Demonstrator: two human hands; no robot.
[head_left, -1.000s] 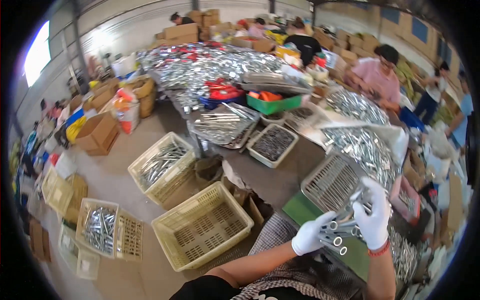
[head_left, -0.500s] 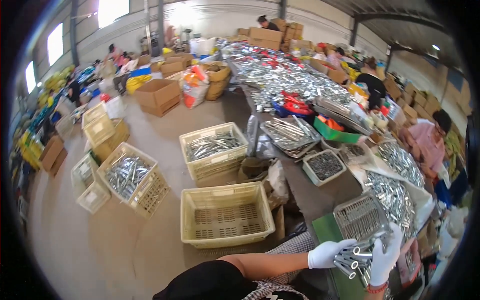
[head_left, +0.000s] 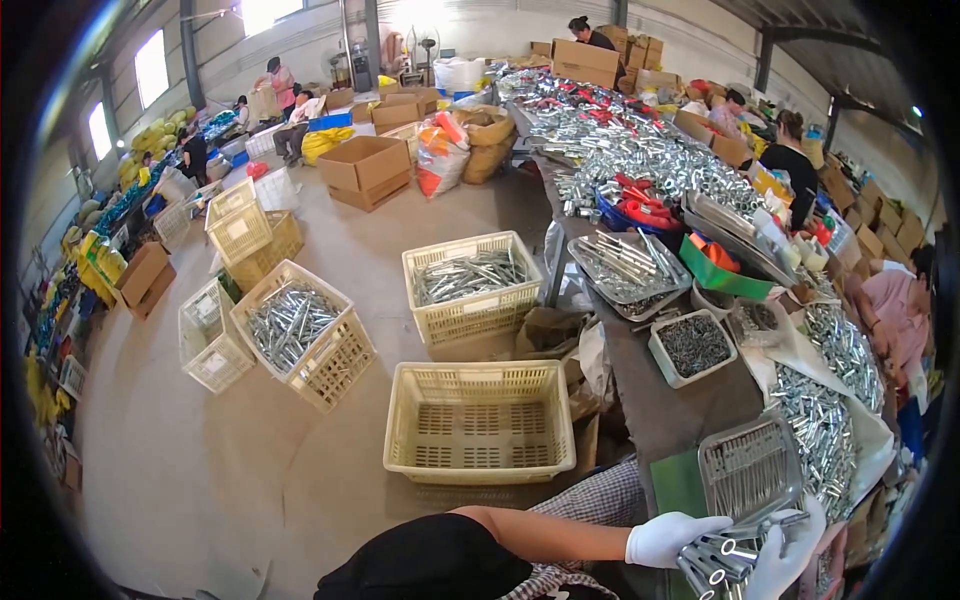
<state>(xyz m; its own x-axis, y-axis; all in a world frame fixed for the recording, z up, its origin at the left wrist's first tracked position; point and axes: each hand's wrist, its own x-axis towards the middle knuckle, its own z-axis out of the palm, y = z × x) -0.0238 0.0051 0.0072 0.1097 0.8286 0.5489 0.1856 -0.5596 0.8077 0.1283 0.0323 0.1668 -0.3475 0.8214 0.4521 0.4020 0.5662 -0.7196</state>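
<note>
My left hand (head_left: 676, 540), in a white glove, is closed on one side of a bunch of shiny metal tubes (head_left: 722, 562) with round open ends. From the other side my right hand (head_left: 792, 552), also white-gloved, has its fingers wrapped round the same bunch. Just beyond both hands is a clear tray (head_left: 752, 428) with thin metal bolts lying in rows. A green board (head_left: 678, 487) lies beside the tray. To the right, a heap of metal tubes (head_left: 815, 425) spreads over a white sheet.
An unfilled cream crate (head_left: 480, 468) stands left of the table, below two crates (head_left: 470, 318) of metal parts. Along the table (head_left: 655, 410) sit a tub of small dark screws (head_left: 692, 345), trays (head_left: 628, 268) and a large hardware pile (head_left: 640, 150). Co-workers sit at the far right.
The view has turned, so the surroundings sit farther right in the picture. Both hands, still around the tubes, are lower relative to the clear tray.
</note>
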